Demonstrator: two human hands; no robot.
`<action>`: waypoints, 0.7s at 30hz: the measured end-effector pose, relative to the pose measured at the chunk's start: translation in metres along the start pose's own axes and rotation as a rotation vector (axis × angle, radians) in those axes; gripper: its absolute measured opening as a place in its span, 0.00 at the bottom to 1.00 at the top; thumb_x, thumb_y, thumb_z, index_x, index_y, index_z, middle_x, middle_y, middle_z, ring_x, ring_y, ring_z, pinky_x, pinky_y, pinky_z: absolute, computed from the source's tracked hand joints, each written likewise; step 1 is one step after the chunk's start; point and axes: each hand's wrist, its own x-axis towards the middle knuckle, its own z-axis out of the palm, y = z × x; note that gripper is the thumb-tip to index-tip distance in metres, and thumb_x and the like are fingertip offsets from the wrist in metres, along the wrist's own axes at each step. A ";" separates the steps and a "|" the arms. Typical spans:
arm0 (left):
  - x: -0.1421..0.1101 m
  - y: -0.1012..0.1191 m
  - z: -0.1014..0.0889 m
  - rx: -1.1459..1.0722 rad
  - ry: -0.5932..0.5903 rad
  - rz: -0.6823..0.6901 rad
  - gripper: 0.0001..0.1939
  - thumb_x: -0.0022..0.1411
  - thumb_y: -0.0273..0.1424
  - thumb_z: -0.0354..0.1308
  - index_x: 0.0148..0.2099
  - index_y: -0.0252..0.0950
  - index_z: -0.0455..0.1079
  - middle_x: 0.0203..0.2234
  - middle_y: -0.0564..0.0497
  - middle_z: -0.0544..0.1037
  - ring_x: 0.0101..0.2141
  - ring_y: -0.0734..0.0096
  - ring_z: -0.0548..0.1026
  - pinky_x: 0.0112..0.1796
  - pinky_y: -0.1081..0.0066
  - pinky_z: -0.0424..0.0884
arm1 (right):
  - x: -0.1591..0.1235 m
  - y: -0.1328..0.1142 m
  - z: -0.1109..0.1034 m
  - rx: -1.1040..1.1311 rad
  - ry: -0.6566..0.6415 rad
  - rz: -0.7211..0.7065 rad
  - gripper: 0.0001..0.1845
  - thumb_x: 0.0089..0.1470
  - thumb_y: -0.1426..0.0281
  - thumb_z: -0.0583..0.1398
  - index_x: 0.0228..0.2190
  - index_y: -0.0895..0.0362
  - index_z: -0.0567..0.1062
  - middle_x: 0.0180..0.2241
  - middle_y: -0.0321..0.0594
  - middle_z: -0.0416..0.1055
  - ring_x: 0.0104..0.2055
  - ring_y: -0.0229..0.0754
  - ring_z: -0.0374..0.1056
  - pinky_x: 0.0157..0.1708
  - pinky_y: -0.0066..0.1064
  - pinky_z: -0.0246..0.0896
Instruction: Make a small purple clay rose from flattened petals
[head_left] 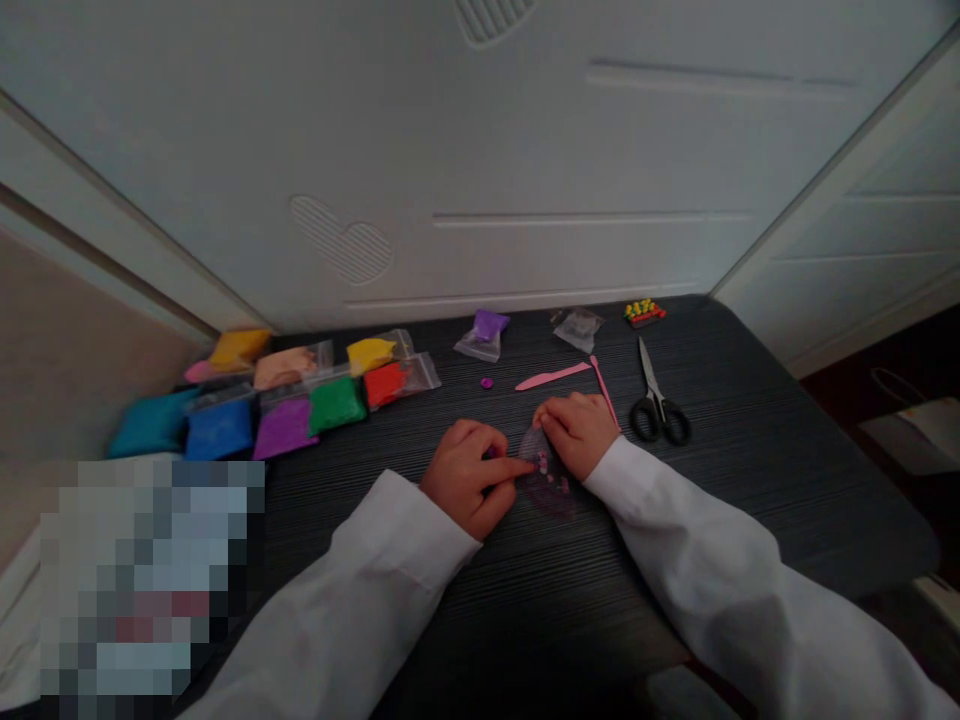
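Note:
A clear round plastic sheet (pixel 551 493) lies on the dark table, with several small pink and purple clay pieces (pixel 543 462) on it. My right hand (pixel 581 430) pinches the sheet's far edge between thumb and fingers. From the left, my left hand (pixel 476 478) reaches its index finger onto the sheet, the tip touching the small pieces. Its other fingers are curled, and a bit of purple clay (pixel 491 452) shows among them, mostly hidden. Beyond the hands are a small purple clay lump (pixel 487 383), a pink modelling knife (pixel 553 376) and a thin pink tool (pixel 604 388).
Black-handled scissors (pixel 654 400) lie right of my right hand. Along the back are a purple clay bag (pixel 486 332), a clear bag (pixel 577 328) and a small colourful figure (pixel 643 313). Several coloured clay packets (pixel 337 403) fill the left. A white panel (pixel 480 180) rises behind the table.

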 end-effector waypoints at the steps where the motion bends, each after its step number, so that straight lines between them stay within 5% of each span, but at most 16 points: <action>1: 0.000 0.000 0.000 0.004 -0.004 0.003 0.15 0.51 0.26 0.48 0.38 0.45 0.72 0.27 0.50 0.67 0.34 0.68 0.61 0.36 0.65 0.60 | 0.000 0.000 0.000 -0.005 0.004 0.000 0.12 0.53 0.69 0.47 0.28 0.53 0.69 0.31 0.33 0.71 0.35 0.38 0.60 0.37 0.33 0.43; 14: 0.001 0.003 0.002 0.139 -0.094 0.038 0.15 0.52 0.28 0.48 0.41 0.45 0.70 0.29 0.49 0.68 0.35 0.64 0.61 0.36 0.62 0.57 | -0.001 0.000 0.006 -0.092 0.063 0.002 0.12 0.52 0.69 0.47 0.28 0.53 0.69 0.31 0.36 0.69 0.36 0.42 0.59 0.37 0.35 0.44; 21: 0.001 0.006 -0.001 0.186 -0.126 0.052 0.15 0.53 0.29 0.48 0.42 0.43 0.69 0.30 0.48 0.68 0.36 0.64 0.61 0.37 0.61 0.57 | -0.010 0.006 0.002 -0.005 0.109 -0.042 0.16 0.47 0.63 0.54 0.39 0.54 0.67 0.39 0.41 0.64 0.43 0.44 0.57 0.41 0.36 0.48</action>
